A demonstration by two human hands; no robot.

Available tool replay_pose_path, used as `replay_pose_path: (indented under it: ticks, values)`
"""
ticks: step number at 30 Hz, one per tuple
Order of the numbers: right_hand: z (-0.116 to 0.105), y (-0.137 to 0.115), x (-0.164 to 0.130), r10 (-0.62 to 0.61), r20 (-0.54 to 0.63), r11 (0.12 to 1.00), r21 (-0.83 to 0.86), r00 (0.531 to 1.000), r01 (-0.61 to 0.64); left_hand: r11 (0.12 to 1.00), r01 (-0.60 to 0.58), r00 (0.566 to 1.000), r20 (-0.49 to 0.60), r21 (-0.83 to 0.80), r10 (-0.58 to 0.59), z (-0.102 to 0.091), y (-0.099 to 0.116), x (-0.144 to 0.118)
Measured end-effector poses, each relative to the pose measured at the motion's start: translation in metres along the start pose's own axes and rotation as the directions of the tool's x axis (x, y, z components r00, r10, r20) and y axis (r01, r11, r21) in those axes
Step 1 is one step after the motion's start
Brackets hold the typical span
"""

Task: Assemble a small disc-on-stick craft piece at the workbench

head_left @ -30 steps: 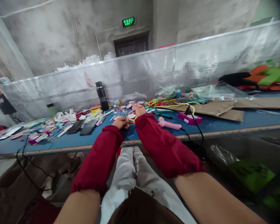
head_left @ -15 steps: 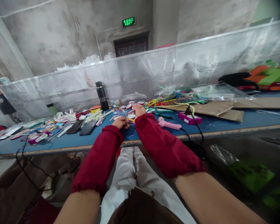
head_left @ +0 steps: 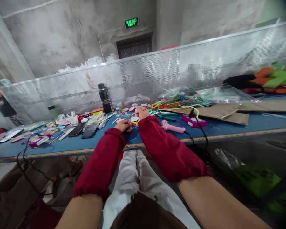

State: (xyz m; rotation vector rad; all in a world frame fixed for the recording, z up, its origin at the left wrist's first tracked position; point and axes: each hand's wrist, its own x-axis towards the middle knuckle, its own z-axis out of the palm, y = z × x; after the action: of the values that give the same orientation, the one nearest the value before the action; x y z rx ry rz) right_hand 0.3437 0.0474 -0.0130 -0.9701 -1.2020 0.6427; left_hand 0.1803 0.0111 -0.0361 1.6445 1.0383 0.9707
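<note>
Both my forearms wear dark red sleeve covers. Over the front part of the blue table [head_left: 133, 139], my left hand [head_left: 124, 126] is closed, its fingers pinched around something too small to name. My right hand [head_left: 142, 113] is slightly farther back and to the right, with its fingers bent together toward the left hand. What it holds, if anything, is hidden. Between the two hands lies a round white disc [head_left: 134, 119] with a reddish edge. More such discs [head_left: 131, 109] lie just beyond my fingers.
Right of my hands rest a pink hot-glue gun [head_left: 173, 127], dark-handled pliers [head_left: 168, 118] and a purple box [head_left: 194, 121] with a black cable. A black bottle [head_left: 104, 98] stands behind. Phones [head_left: 89, 131], loose sticks and coloured cords [head_left: 178, 101] clutter the table. Cardboard [head_left: 219, 111] lies right.
</note>
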Motion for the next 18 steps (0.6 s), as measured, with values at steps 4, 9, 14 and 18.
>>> replay_pose_path:
  ticks: [4,9,14,18]
  values:
    - [0.0004,0.0005,0.0010,-0.002,-0.007,1.000,0.013,1.000,0.002,0.998,0.063,0.998,0.014,-0.010,-0.063,-0.0006,0.0015,-0.0003]
    - [0.0009,0.0041,0.0031,-0.001,-0.019,1.000,0.013,1.000,0.001,0.996,0.083,0.996,0.014,-0.027,-0.083,-0.0003,0.0028,-0.0013]
    - [0.0000,0.0062,0.0053,0.008,-0.030,1.000,0.001,1.000,-0.008,0.996,0.086,0.996,0.020,-0.038,-0.085,0.0005,0.0040,-0.0028]
    - [-0.0026,0.0044,0.0043,0.014,-0.004,1.000,-0.024,1.000,-0.014,0.996,0.083,0.996,0.026,-0.036,-0.082,-0.0001,0.0045,-0.0028]
